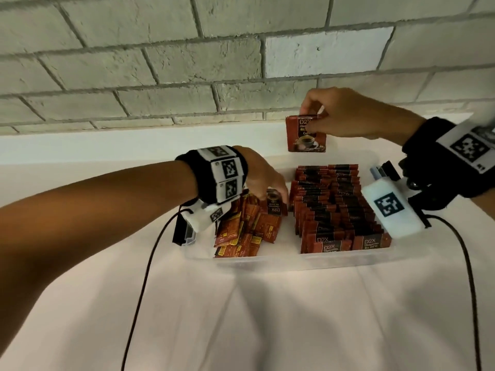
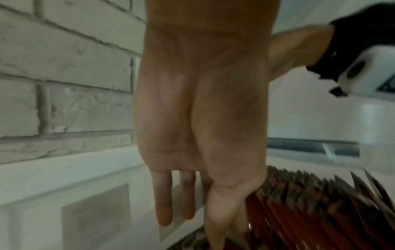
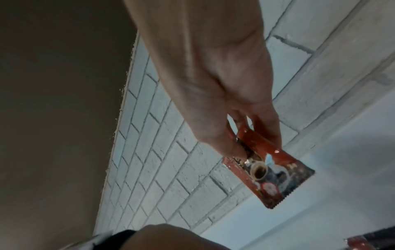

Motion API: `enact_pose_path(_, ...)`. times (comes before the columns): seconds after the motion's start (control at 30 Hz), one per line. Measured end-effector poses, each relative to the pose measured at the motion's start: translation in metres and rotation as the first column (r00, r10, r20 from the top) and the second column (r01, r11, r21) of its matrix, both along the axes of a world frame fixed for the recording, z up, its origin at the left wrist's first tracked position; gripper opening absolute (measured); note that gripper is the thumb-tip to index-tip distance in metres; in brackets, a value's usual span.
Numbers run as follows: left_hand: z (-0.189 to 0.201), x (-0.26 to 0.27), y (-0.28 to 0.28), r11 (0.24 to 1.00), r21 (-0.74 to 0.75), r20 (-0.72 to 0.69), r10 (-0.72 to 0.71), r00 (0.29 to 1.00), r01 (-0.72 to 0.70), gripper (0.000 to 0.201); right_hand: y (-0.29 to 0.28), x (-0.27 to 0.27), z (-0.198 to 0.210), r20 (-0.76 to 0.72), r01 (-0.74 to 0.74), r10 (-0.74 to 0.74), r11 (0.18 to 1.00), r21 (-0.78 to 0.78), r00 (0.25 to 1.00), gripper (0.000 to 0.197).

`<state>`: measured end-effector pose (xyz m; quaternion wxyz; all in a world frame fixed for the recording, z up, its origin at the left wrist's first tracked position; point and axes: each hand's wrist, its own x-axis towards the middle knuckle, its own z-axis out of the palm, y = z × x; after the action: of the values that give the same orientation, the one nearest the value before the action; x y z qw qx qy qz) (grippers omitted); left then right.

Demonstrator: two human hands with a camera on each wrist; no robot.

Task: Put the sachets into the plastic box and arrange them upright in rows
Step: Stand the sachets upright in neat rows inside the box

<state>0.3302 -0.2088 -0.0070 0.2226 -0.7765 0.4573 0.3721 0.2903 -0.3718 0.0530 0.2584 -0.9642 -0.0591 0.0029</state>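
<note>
Two hands: both work over a clear plastic box [image 1: 294,259] that stands on the white-covered worktop [image 1: 267,317], near its far edge below a pale brick wall [image 1: 160,62].
Left hand: the left hand [image 1: 263,180] reaches down into the left part of the box; in the head view its fingertips close on a single sachet [image 1: 276,206] standing at the top of the loose heap. The left wrist view is blurred, with the fingers [image 2: 164,199] pointing down, so the grip itself is hard to make out there.
Loose heap: a jumble of red-orange sachets [image 1: 246,231] lies flat and tilted in the left part of the box, some showing their backs.
Upright rows: two rows of sachets [image 1: 337,207] stand on edge in the right part of the box, side by side, running from its near wall toward its far wall.
Right hand: the right hand [image 1: 334,113] is raised above the far end of the rows and pinches the top of one sachet [image 1: 306,135] between thumb and fingers; it hangs upright, front facing the person, clear of the box.
Wrist gear: black bands with white marker blocks [image 1: 392,207] sit on both wrists, and black cables [image 1: 150,263] trail over the worktop toward its near edge.
</note>
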Motion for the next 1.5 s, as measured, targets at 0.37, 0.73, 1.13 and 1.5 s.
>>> enact_pose_path(0.37,-0.015,0.003,0.009,0.957,0.162,0.22,-0.273,0.937,0.24,0.043,0.029,0.015,-0.017,-0.068,-0.144,0.137,0.985,-0.097,0.988,0.018)
enact_pose_path(0.73,-0.008,0.015,0.033,0.997,-0.053,0.084,0.051,0.995,-0.047,0.021,0.074,0.011,-0.073,-0.141,-0.324,0.293,0.8,-0.505,0.945,0.021)
enact_pose_path(1.13,-0.006,0.027,0.056,0.895,-0.41,0.089,0.234,0.968,-0.179,0.019,0.065,0.019,-0.075,-0.233,-0.388,0.311,0.764,-0.515,0.921,0.011)
enact_pose_path(1.5,-0.004,0.026,0.049,0.801,-0.542,0.049,0.334,0.941,-0.256,0.017,0.062,0.005,-0.07,-0.12,-0.358,0.389,0.627,-0.692,0.913,0.01)
